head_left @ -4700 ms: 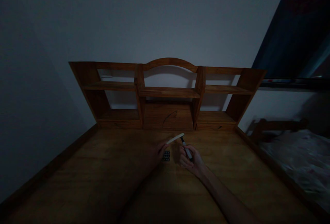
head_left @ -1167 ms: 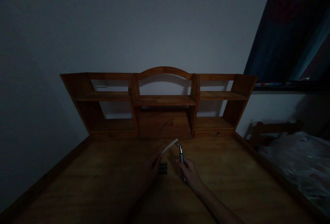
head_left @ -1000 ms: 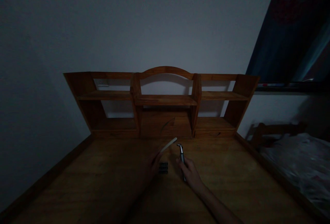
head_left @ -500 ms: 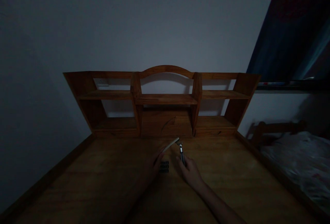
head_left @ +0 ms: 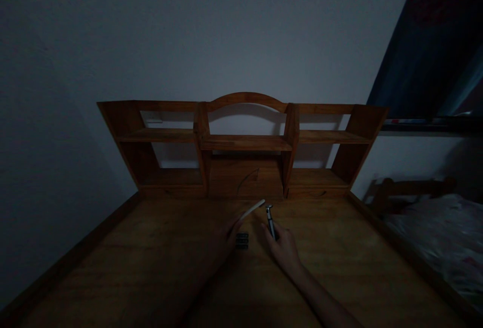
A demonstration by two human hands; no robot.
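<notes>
The room is very dark. My left hand holds a thin pale stick that points up and to the right over the wooden desk. My right hand grips a slim metal tool with a small head at its far end. The stick's tip and the tool's head are close together, a little apart. A small dark ridged block lies on the desk between my two hands.
A wooden shelf unit with an arched top stands at the back of the desk against a plain wall. A raised rim runs along the desk's left and right edges. A bed with pale bedding lies to the right.
My right hand has drawn the metal tool up closer to the stick's tip since a second ago. The view has shifted slightly. The stick and the dark block stay in place.
</notes>
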